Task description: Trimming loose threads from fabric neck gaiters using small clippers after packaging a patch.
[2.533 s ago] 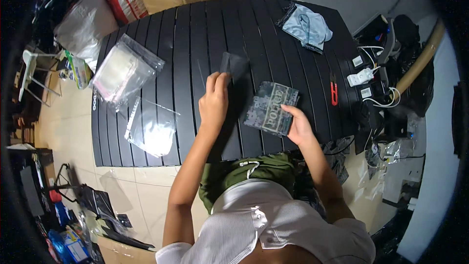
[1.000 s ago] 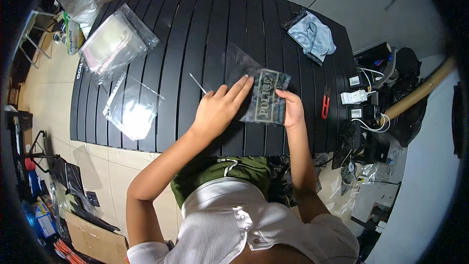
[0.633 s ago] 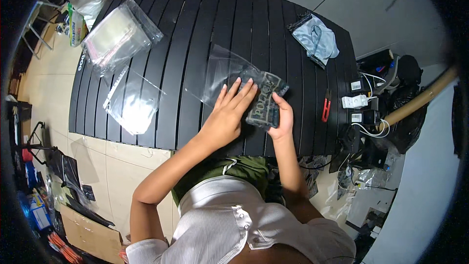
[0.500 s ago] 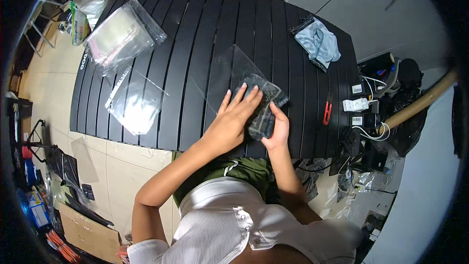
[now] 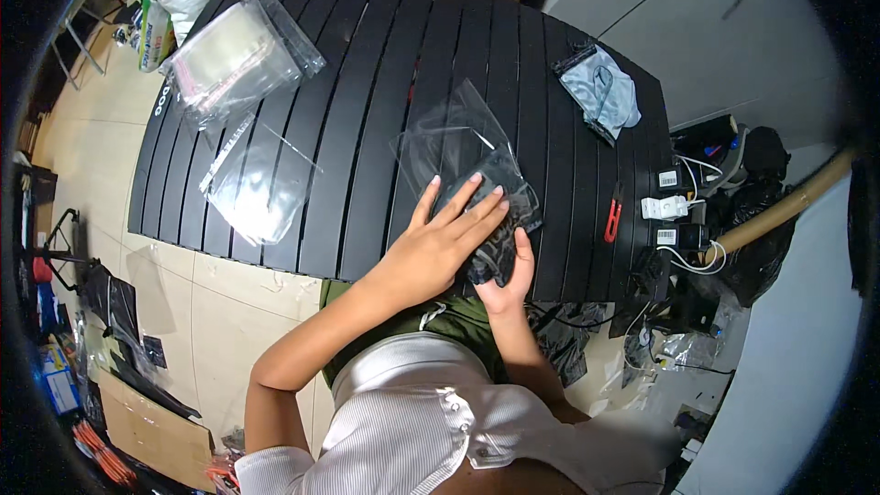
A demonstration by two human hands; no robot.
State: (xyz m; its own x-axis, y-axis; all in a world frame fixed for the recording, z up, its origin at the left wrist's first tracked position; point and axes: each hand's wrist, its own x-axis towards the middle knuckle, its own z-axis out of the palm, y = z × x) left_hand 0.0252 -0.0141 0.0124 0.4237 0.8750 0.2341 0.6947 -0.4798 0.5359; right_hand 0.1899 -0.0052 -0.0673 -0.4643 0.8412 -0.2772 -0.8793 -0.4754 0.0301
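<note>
A clear plastic bag (image 5: 458, 133) lies near the front middle of the slatted black table, its loose end spreading toward the far side. Inside it is a dark, patterned, folded soft item (image 5: 524, 208), whose exact kind I cannot make out. My left hand (image 5: 431, 247) rests flat over the bag and the dark item, fingers stretched out and slightly apart. At the near right edge my right hand (image 5: 507, 286) grips the bagged item, thumb up along its side. The right fingers are mostly hidden beneath it.
A stack of clear bags (image 5: 229, 55) lies at the table's far left, with another clear bag (image 5: 261, 188) nearer. A light-blue bagged item (image 5: 600, 92) sits far right. A red cutter (image 5: 613, 215) lies near the right edge, beside white plugs and cables (image 5: 665, 208).
The bag's loose end has shifted and folded. The dark item is more bunched under my left hand, and my right hand has moved slightly nearer and left.
</note>
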